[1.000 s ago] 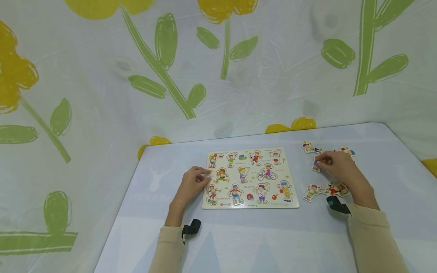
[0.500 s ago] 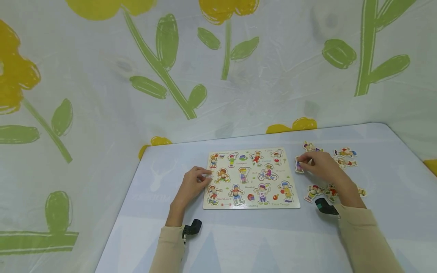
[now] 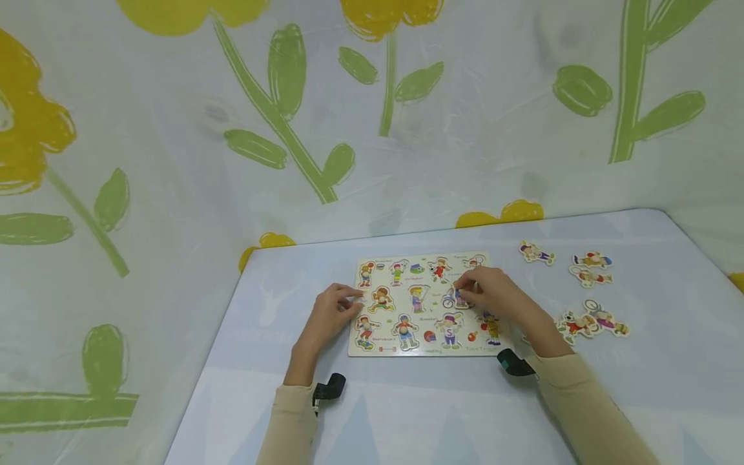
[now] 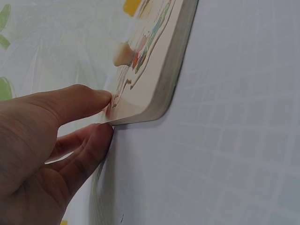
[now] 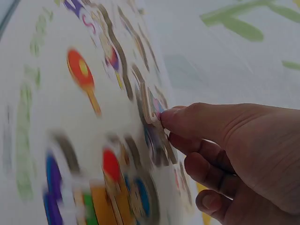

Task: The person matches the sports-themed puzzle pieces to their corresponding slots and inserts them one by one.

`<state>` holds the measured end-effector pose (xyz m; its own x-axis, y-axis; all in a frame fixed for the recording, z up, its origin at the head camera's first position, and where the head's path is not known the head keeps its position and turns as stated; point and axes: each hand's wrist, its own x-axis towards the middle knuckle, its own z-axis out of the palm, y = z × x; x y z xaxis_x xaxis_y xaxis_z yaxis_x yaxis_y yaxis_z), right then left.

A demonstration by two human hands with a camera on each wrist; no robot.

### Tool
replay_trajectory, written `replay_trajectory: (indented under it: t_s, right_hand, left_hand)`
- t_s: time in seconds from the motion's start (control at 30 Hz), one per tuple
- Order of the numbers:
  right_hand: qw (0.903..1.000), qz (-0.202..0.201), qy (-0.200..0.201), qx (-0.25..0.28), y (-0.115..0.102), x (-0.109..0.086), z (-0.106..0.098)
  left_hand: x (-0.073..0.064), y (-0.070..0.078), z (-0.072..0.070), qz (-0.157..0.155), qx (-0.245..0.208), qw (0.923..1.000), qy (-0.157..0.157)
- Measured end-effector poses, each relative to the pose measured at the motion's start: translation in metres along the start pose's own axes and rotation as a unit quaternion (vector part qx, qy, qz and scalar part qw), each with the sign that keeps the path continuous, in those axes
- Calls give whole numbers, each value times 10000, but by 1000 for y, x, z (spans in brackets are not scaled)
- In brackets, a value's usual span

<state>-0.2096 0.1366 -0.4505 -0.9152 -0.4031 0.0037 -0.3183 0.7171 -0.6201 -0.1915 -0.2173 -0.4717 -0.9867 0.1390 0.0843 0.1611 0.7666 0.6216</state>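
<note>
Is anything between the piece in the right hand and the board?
Nothing visible. The right hand pinches the piece over the bicycle picture on the board; the loose pieces lie off to the board's right. Whether the held piece touches the board, I can't tell.

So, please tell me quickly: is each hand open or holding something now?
Left hand: open, touching the puzzle board at its left edge.
Right hand: holding a puzzle piece, pinched, over the board.

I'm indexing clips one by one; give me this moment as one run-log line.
left hand: touches puzzle board, left edge | right hand: pinches puzzle piece over board | loose pieces: on table, right of board
</note>
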Motion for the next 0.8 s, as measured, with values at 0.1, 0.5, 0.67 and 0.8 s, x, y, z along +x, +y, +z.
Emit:
replay_trajectory:
  t_s: [0.1,0.5,0.67,0.8]
  right_hand:
    - [9999,-112,-63,-63,-12,8,10]
    - [9991,-378,-190,-30,-42,31,34]
    - [9989,-413,-229,-66,-49,38,41]
    - [9991,-323,-276,-66,-52,41,45]
  left_hand:
    - [0,0,-1,23,-25,10000,-5]
    - [2,-3,1,60,-3,10000,-34]
    - [2,-4,1,62,-11,10000,-13]
    - [3,-5,1,55,-12,10000,-17]
